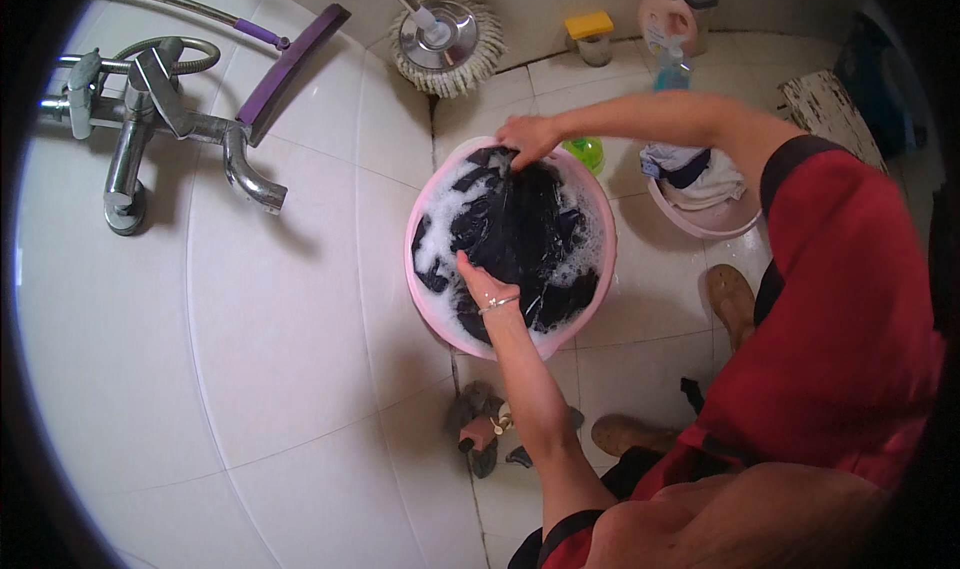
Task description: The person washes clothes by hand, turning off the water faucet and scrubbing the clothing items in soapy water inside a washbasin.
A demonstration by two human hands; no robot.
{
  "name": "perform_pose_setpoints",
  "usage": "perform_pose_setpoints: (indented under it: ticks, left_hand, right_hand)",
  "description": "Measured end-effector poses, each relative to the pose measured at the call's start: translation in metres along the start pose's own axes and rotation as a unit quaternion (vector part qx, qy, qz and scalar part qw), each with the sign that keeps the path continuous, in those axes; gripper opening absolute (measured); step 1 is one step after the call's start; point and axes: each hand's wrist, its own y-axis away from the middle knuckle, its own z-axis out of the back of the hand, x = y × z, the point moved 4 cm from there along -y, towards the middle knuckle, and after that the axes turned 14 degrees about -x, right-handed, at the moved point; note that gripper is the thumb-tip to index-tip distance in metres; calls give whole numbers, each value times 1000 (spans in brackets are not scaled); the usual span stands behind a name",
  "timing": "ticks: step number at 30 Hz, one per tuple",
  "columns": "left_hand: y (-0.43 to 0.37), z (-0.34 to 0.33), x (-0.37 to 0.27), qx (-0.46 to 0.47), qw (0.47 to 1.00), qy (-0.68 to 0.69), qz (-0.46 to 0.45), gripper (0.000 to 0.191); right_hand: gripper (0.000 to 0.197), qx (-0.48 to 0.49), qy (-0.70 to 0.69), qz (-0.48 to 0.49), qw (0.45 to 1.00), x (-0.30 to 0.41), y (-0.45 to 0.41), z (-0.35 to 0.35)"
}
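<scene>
A round pink plastic basin stands on the tiled floor, holding black wet fabric among white suds. My right hand reaches over the basin's far-up edge in the picture, its fingertips closed on the fabric there; it is slightly blurred. My left hand, with a silver bracelet at the wrist, is low over the basin's middle, palm turned towards the cloth. Its thumb shows, while its other fingers are hidden in the dark fabric, so its grip cannot be made out.
A smaller pink basin with light and dark clothes stands right. A green container touches the large basin's side. A mop head, bottles and a yellow sponge are at the wall. Small dark items lie below; a metal faucet projects left.
</scene>
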Motion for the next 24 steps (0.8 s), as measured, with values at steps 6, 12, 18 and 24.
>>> perform_pose_setpoints:
  ticks: [6,12,18,24]
  left_hand:
    - [-41,33,11,12,1000,-24,-16,36]
    - [-48,26,13,-35,997,-36,-57,46]
    - [-32,5,12,0,998,-1,-60,46]
    - [-28,-8,14,46,997,25,-53,40]
  right_hand:
    - [48,204,-135,-383,891,-83,85,1]
    - [37,181,-441,-548,687,-79,110,-11]
    - [38,131,-429,-555,700,-75,117,-19]
    - [44,97,-325,-587,735,-62,124,1]
